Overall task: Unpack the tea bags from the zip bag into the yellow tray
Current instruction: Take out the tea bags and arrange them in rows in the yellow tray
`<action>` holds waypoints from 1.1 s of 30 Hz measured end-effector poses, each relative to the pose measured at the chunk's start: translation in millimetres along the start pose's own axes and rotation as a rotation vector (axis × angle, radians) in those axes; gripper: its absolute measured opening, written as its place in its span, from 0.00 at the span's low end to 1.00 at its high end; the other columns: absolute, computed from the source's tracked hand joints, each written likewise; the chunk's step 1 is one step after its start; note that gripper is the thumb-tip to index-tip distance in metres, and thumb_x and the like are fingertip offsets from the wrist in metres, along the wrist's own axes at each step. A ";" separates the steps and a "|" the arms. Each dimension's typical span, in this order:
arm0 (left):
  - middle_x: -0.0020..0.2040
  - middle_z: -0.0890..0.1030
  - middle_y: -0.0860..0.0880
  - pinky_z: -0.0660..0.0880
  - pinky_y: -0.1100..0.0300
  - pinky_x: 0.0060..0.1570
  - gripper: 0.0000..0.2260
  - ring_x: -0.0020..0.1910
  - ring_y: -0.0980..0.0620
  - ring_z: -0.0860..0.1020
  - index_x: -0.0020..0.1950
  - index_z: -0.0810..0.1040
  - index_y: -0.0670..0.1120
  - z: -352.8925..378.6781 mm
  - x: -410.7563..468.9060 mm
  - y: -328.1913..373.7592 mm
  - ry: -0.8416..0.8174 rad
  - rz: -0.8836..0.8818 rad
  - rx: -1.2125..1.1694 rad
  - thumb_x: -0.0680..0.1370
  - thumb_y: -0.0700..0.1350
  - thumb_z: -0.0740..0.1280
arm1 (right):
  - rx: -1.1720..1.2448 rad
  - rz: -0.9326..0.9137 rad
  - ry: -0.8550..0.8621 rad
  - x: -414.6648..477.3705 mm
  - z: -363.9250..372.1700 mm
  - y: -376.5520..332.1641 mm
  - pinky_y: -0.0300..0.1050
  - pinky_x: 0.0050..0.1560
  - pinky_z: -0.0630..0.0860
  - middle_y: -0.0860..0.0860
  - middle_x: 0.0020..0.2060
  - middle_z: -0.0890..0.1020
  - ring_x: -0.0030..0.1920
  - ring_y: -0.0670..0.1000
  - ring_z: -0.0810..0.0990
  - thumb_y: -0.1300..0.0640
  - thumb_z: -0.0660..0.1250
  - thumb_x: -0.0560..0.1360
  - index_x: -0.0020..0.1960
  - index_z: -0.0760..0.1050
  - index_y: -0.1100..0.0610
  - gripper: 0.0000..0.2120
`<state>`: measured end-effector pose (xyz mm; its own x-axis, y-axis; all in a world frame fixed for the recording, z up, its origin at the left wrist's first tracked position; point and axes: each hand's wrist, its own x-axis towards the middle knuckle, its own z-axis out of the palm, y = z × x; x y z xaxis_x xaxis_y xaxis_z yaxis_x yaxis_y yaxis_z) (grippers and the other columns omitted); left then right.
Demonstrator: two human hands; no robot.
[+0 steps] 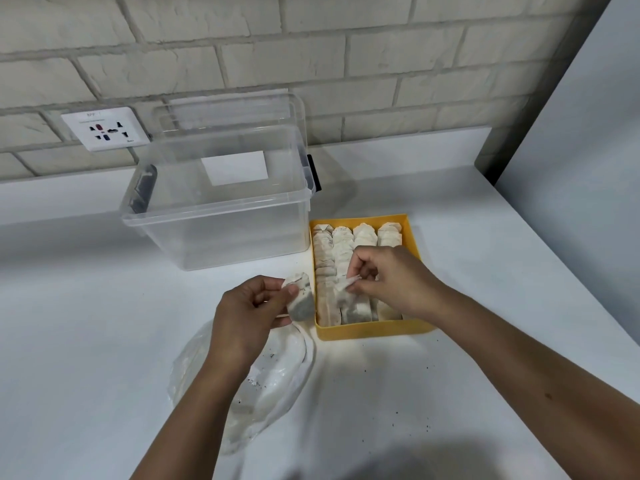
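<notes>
Slumped at six o'clock, the clear zip bag (263, 386) lies under the left hand (249, 313), which grips one tea bag (300, 299) at nine o'clock of the yellow tray (374, 332), while the right hand (391, 282) pinches a second tea bag (346, 291) over the packed rows (363, 237); these look light, soft and easily torn, so the folded top is probably the safest hold.

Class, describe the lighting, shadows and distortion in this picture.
Head view: soft, even light; a broad dark shadow on the table at the bottom edge; the wide lens bows the mortar lines of the wall; faint glare on the clear box.
</notes>
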<state>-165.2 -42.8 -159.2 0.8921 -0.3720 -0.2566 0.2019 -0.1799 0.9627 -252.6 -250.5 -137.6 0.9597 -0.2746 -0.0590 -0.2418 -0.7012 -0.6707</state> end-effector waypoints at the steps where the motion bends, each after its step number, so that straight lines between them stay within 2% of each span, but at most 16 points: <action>1: 0.43 0.86 0.40 0.83 0.61 0.38 0.05 0.39 0.46 0.84 0.47 0.83 0.39 -0.5 0.4 -0.4 0.002 -0.002 0.000 0.75 0.40 0.74 | -0.005 0.020 -0.021 1.4 2.4 2.0 0.52 0.46 0.80 0.44 0.38 0.83 0.41 0.44 0.81 0.55 0.76 0.70 0.40 0.76 0.46 0.09; 5: 0.43 0.86 0.41 0.83 0.60 0.39 0.04 0.40 0.44 0.85 0.47 0.83 0.40 0.9 -1.1 -2.3 -0.005 -0.006 0.020 0.75 0.40 0.74 | 0.097 0.091 -0.094 5.1 12.2 0.2 0.48 0.48 0.80 0.47 0.37 0.84 0.41 0.46 0.82 0.56 0.77 0.69 0.41 0.77 0.48 0.09; 9: 0.44 0.86 0.40 0.84 0.56 0.42 0.04 0.45 0.40 0.85 0.47 0.83 0.40 0.5 -2.5 -5.6 -0.008 -0.007 0.024 0.76 0.41 0.74 | 0.012 0.143 -0.089 6.7 31.3 -5.4 0.50 0.52 0.79 0.45 0.38 0.84 0.41 0.46 0.82 0.51 0.77 0.68 0.42 0.77 0.47 0.09; 13: 0.43 0.86 0.41 0.84 0.55 0.42 0.04 0.44 0.40 0.85 0.48 0.84 0.41 -1.5 -3.8 -6.5 -0.008 -0.016 0.031 0.76 0.42 0.73 | -0.106 0.170 -0.058 6.4 45.1 -7.7 0.53 0.63 0.70 0.43 0.37 0.82 0.43 0.46 0.80 0.47 0.76 0.68 0.40 0.74 0.45 0.11; 15: 0.44 0.86 0.41 0.83 0.55 0.43 0.04 0.45 0.40 0.85 0.48 0.84 0.43 -2.5 -4.2 -6.9 -0.008 -0.018 0.035 0.77 0.42 0.73 | -0.200 0.154 -0.040 5.7 47.9 -9.1 0.53 0.64 0.65 0.43 0.40 0.82 0.46 0.47 0.79 0.45 0.75 0.68 0.42 0.73 0.45 0.11; 17: 0.44 0.86 0.41 0.83 0.55 0.42 0.04 0.45 0.39 0.85 0.49 0.85 0.43 -2.8 -4.2 -7.4 -0.011 -0.018 0.032 0.77 0.43 0.72 | -0.250 0.115 -0.001 5.4 46.4 -10.4 0.53 0.63 0.64 0.42 0.42 0.82 0.47 0.46 0.79 0.43 0.75 0.67 0.46 0.74 0.45 0.13; 20: 0.43 0.86 0.42 0.83 0.56 0.42 0.04 0.45 0.40 0.84 0.48 0.86 0.45 -1.6 -5.3 -6.4 -0.022 -0.010 0.044 0.77 0.44 0.72 | -0.154 0.085 0.042 7.2 32.7 -14.1 0.51 0.62 0.64 0.40 0.46 0.80 0.49 0.44 0.77 0.41 0.76 0.66 0.53 0.76 0.45 0.19; 23: 0.40 0.86 0.46 0.82 0.59 0.40 0.03 0.40 0.44 0.84 0.47 0.85 0.45 4.2 -5.4 0.0 -0.044 0.003 0.049 0.77 0.42 0.72 | 0.031 0.050 0.006 10.1 16.0 -20.1 0.55 0.64 0.67 0.39 0.45 0.82 0.49 0.40 0.77 0.41 0.77 0.64 0.53 0.80 0.45 0.20; 25: 0.39 0.86 0.47 0.82 0.58 0.40 0.03 0.40 0.46 0.85 0.48 0.85 0.45 11.1 -3.8 9.8 -0.080 0.041 0.067 0.78 0.42 0.71 | 0.093 0.017 0.007 10.2 7.8 -24.2 0.56 0.62 0.70 0.38 0.41 0.82 0.40 0.38 0.75 0.41 0.76 0.65 0.49 0.82 0.46 0.15; 28: 0.40 0.87 0.48 0.82 0.57 0.44 0.03 0.41 0.48 0.86 0.48 0.85 0.47 21.1 2.1 26.4 -0.114 0.132 0.125 0.78 0.43 0.72 | 0.055 -0.053 0.104 10.1 -3.9 -26.1 0.53 0.54 0.71 0.37 0.35 0.79 0.34 0.41 0.74 0.43 0.74 0.69 0.40 0.81 0.46 0.07; 30: 0.40 0.87 0.52 0.79 0.63 0.45 0.02 0.41 0.55 0.85 0.47 0.85 0.49 23.9 5.8 30.9 -0.090 0.210 0.204 0.77 0.45 0.72 | 0.039 -0.082 0.160 8.2 -11.5 -22.7 0.48 0.50 0.71 0.38 0.35 0.80 0.35 0.40 0.75 0.45 0.74 0.70 0.37 0.79 0.44 0.07; 31: 0.40 0.86 0.54 0.77 0.67 0.44 0.02 0.41 0.59 0.84 0.47 0.85 0.50 23.6 7.7 30.0 -0.061 0.258 0.284 0.77 0.46 0.72 | 0.018 -0.084 0.177 6.9 -14.0 -18.7 0.47 0.50 0.71 0.39 0.36 0.80 0.36 0.39 0.75 0.45 0.74 0.71 0.37 0.78 0.44 0.07; 33: 0.43 0.86 0.59 0.73 0.67 0.42 0.03 0.41 0.62 0.81 0.47 0.85 0.53 21.0 9.7 22.8 -0.005 0.327 0.488 0.77 0.49 0.71 | -0.066 -0.053 0.172 3.2 -16.4 -6.9 0.50 0.56 0.68 0.40 0.38 0.80 0.38 0.39 0.75 0.44 0.72 0.72 0.38 0.79 0.46 0.08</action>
<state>-160.4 -69.6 -141.5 0.8745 -0.4828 0.0457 -0.2943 -0.4533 0.8414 -250.2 -257.3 -121.0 0.9340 -0.3410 0.1062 -0.2063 -0.7577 -0.6191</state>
